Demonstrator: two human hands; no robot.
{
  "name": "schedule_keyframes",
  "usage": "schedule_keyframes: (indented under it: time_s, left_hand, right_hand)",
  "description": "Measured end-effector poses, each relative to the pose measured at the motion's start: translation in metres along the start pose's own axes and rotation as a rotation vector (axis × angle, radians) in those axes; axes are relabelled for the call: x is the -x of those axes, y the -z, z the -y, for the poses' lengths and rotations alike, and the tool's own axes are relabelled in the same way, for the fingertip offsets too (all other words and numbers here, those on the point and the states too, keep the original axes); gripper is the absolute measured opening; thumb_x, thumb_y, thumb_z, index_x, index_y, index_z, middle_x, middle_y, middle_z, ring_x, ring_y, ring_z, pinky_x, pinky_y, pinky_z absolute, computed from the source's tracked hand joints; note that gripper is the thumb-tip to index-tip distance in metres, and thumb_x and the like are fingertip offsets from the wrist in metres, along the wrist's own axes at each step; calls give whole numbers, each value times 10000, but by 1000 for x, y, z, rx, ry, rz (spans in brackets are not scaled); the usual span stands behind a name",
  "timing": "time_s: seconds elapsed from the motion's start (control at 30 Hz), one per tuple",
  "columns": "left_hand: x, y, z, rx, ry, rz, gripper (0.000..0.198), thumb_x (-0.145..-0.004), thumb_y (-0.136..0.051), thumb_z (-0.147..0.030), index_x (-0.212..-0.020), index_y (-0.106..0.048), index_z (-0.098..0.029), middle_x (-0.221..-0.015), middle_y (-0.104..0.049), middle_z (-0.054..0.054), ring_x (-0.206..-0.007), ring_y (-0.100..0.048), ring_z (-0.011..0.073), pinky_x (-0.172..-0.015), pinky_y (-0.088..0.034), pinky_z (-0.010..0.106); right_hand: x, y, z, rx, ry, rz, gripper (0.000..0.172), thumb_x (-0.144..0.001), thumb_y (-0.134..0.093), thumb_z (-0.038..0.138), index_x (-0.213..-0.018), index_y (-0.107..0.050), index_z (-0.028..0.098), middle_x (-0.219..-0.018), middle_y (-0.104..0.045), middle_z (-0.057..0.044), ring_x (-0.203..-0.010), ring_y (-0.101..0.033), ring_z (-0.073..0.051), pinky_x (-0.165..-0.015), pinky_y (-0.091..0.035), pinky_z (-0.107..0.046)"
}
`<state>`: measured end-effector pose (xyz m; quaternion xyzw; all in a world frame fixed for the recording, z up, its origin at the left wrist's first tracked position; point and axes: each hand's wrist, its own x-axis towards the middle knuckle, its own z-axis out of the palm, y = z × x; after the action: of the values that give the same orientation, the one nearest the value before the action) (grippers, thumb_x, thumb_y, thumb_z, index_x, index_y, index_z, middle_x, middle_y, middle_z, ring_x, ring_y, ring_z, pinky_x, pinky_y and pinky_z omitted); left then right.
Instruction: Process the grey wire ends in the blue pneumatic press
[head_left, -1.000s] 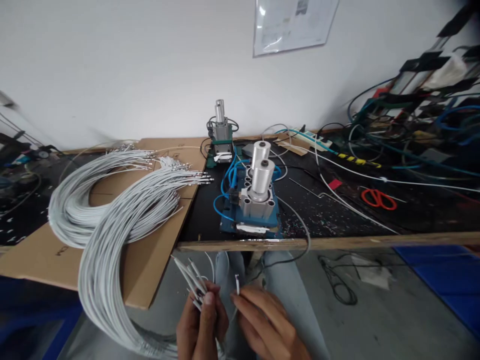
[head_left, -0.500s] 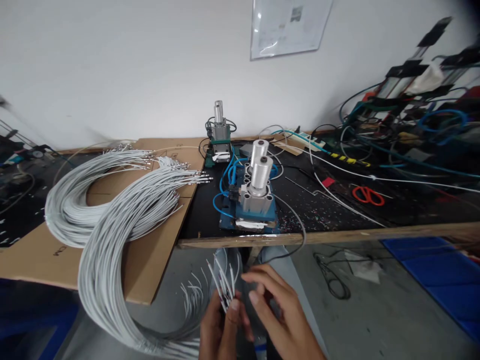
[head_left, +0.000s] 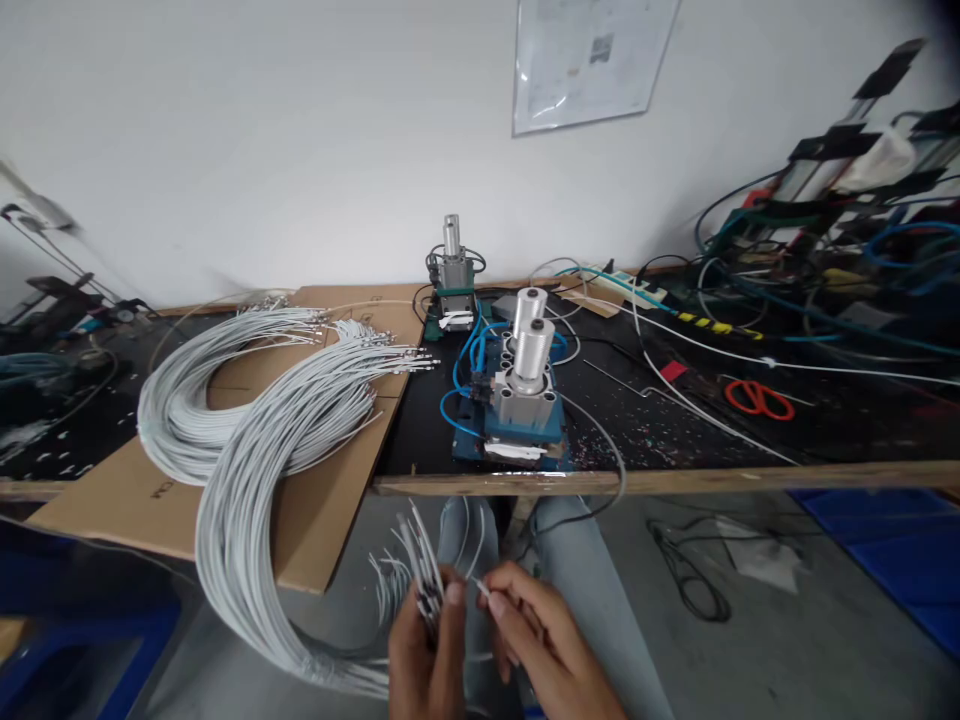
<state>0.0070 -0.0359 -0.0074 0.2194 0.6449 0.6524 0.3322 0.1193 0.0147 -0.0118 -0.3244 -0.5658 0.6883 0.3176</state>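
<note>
Low in the head view, my left hand (head_left: pixel 424 655) is closed around a small bunch of white wire ends (head_left: pixel 417 555) that fan upward from its fingers. My right hand (head_left: pixel 544 650) sits just right of it, thumb and forefinger pinched on one thin white wire tip (head_left: pixel 482 587). Both hands hover over my lap, below the bench's wooden front edge (head_left: pixel 675 482). A big bundle of grey-white wires (head_left: pixel 255 470) drapes off a cardboard sheet (head_left: pixel 112 500) and curves down toward my left hand.
A blue pneumatic press with two silver cylinders (head_left: pixel 521 385) stands at the bench front, a smaller press (head_left: pixel 452 275) behind it. Red scissors (head_left: pixel 757 398), a power strip and tangled cables lie to the right. Blue bins (head_left: pixel 885 545) sit on the floor.
The view swung slightly right and back. My left hand turned the bunch of wire ends more upright, and my right hand came back in from spread fingers to a pinch on one wire.
</note>
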Motion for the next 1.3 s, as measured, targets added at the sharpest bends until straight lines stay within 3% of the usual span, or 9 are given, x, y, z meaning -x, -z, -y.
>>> schedule_keyframes:
  time_s: [0.27,0.4,0.6,0.7,0.8,0.87,1.0,1.1,1.3]
  left_hand:
    - [-2,13,-3,-73,22,200,407,-772,-804,-590,-765,-710,-194,-549,-427,-75,-507,-387,115,-483,-328,222]
    - [-8,14,-9,-100,0,333,261,-787,-793,-408,-714,-668,-190,-594,-491,-59,-535,-403,114,-535,-352,229]
    - [-23,17,-22,-219,64,492,131,-568,-717,-51,-537,-670,-169,-482,-505,-55,-454,-369,91,-467,-262,223]
    - [-22,18,-23,-209,91,482,117,-644,-732,-119,-587,-653,-184,-491,-490,-61,-467,-383,107,-476,-308,232]
    - [-18,19,-22,-165,106,406,201,-835,-654,-329,-683,-579,-222,-518,-466,-68,-480,-412,129,-498,-362,249]
    - [-19,22,-25,-156,118,407,223,-816,-659,-359,-671,-551,-229,-538,-478,-61,-490,-433,135,-501,-377,252]
    - [-29,29,-35,-198,177,549,153,-572,-745,-105,-531,-619,-181,-473,-512,-43,-461,-406,111,-464,-301,229]
    - [-30,25,-34,-161,175,525,138,-533,-732,-64,-511,-646,-170,-460,-540,-36,-458,-406,101,-464,-291,219]
    - [-4,2,-1,63,177,194,390,-759,-797,-497,-632,-577,-202,-443,-476,-79,-368,-404,94,-390,-340,207]
  right_hand:
    - [6,6,2,177,-54,68,570,-984,-417,741,-842,-590,217,-592,-450,70,-540,-486,-128,-559,-401,-237]
    - [4,19,13,388,86,124,413,-1069,-426,507,-833,-610,223,-632,-559,43,-616,-590,-151,-675,-472,-259]
    - [-1,40,34,850,335,287,166,-969,-608,179,-897,-728,268,-899,-764,-17,-885,-714,-232,-813,-527,-300]
    - [-1,23,17,687,281,201,193,-998,-583,237,-844,-699,240,-812,-731,-17,-799,-704,-216,-781,-533,-303]
    - [2,-5,-12,260,131,-71,375,-1082,-419,404,-808,-600,222,-590,-566,40,-517,-577,-143,-505,-461,-219]
    - [6,-14,-22,207,129,-155,411,-1095,-368,434,-821,-591,223,-547,-521,56,-465,-525,-133,-448,-417,-207]
    - [8,10,-4,640,300,172,187,-1001,-577,243,-844,-679,236,-848,-732,-26,-821,-701,-211,-785,-534,-279]
    - [5,24,9,746,322,251,180,-971,-587,195,-816,-672,232,-842,-720,-34,-818,-687,-227,-799,-525,-313]
    - [4,-24,-30,-112,18,-185,442,-1005,-519,595,-775,-560,219,-558,-437,77,-464,-433,-108,-460,-393,-200]
